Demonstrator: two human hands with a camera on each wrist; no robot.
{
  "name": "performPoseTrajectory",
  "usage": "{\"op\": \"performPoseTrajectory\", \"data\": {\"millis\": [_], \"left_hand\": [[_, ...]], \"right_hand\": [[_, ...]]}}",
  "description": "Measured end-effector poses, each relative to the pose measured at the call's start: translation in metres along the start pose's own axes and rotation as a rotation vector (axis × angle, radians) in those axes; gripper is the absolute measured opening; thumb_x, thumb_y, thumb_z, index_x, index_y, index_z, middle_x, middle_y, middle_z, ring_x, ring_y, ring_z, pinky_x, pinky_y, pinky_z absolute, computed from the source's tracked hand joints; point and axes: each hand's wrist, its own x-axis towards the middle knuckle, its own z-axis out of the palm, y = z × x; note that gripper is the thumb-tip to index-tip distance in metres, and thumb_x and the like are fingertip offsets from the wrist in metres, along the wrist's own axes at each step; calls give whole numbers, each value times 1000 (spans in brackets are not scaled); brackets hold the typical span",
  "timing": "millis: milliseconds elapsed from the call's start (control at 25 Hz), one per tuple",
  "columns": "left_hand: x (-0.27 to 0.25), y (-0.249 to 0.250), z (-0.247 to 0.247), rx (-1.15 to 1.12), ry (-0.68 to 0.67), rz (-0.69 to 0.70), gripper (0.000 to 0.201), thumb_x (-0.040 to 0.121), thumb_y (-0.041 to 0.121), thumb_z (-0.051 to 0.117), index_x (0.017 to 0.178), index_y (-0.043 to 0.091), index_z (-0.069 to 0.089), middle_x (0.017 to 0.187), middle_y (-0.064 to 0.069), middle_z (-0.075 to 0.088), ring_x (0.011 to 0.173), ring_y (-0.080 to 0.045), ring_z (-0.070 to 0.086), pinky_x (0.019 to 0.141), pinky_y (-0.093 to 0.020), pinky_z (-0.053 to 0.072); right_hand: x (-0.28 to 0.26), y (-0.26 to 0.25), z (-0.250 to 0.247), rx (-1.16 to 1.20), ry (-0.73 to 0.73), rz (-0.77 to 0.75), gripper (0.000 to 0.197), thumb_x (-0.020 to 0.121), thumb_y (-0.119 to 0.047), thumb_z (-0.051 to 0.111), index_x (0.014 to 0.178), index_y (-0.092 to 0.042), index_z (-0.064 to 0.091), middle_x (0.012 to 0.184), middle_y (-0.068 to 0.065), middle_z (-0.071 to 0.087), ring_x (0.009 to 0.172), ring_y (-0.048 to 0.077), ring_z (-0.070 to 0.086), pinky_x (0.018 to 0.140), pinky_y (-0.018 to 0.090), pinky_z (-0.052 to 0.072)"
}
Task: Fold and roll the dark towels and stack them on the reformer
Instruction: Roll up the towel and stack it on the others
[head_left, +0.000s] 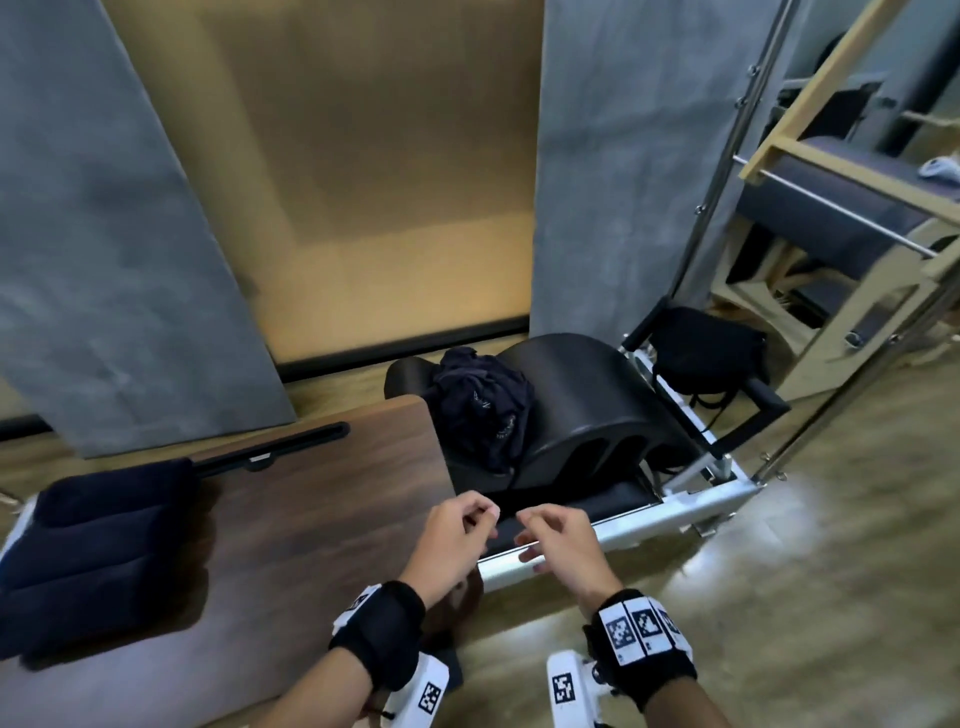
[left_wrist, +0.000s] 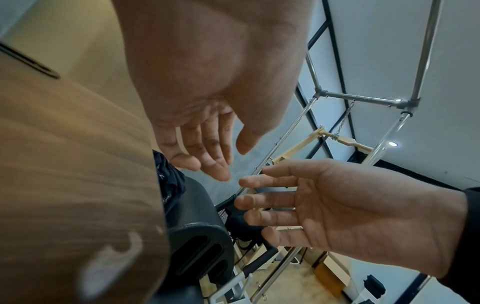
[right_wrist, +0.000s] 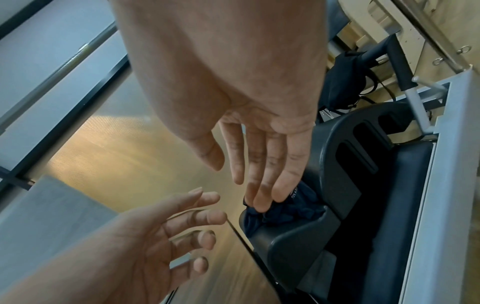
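While three rolled towels (head_left: 88, 551) lie stacked at the desk's (head_left: 311, 519) lower left, my left hand (head_left: 457, 540) and right hand (head_left: 558, 545) hover empty with fingers loose, and I judge the crumpled dark towel (head_left: 480, 410) at centre frame still needs folding.

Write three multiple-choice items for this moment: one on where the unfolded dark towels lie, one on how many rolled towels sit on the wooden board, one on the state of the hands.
1. Where is the crumpled pile of dark towels?
A. On the black arc barrel
B. On the wooden board
C. On the floor

2. How many rolled towels lie at the board's left end?
A. One
B. Three
C. Six

3. What are the hands doing?
A. Both grip one towel
B. Left hand and right hand hold nothing
C. One presses on the board

Answers:
1. A: the heap sits in the dip of the barrel, beyond the board's far edge.
2. B: three dark rolls lie side by side in the head view.
3. B: both wrist views show bare palms with loose fingers and nothing between them.
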Motion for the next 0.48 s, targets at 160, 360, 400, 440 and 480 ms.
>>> {"op": "performPoseTrajectory", "data": {"millis": [160,360,400,440,480], "left_hand": [[34,7,26,-18,29,-37,15,105,16,61,99,10,73,84,-12,76,60,-2,63,61,-16,50],[109,-2,50,20,115,-55,14,102,17,64,95,13,75,83,-5,75,79,-18,68,78,-30,53],[127,-3,54,12,131,-55,13,101,16,65,93,13,75,84,-6,75,77,-17,66,77,-30,52],[150,-5,58,-3,154,-61,12,100,14,66,93,12,75,85,-7,74,75,-15,64,77,-29,51],[175,-8,61,-20,182,-75,11,99,14,67,93,11,76,86,-8,74,75,-13,62,77,-28,51]], "right_hand": [[30,-11,-30,-14,-24,-15,17,101,-26,63,97,-16,77,85,11,79,71,21,73,63,32,52],[97,-25,-57,-26,-54,-13,16,102,-23,64,96,-14,76,83,13,77,64,21,69,55,27,49],[110,-29,-62,-36,-56,-9,16,102,-23,64,97,-14,76,84,14,77,64,22,69,55,27,49],[130,-33,-66,-59,-58,-4,16,102,-24,64,97,-14,76,84,15,77,64,22,69,55,28,49],[151,-37,-71,-87,-61,1,16,102,-24,64,97,-14,76,84,15,77,65,23,69,55,28,48]]}}
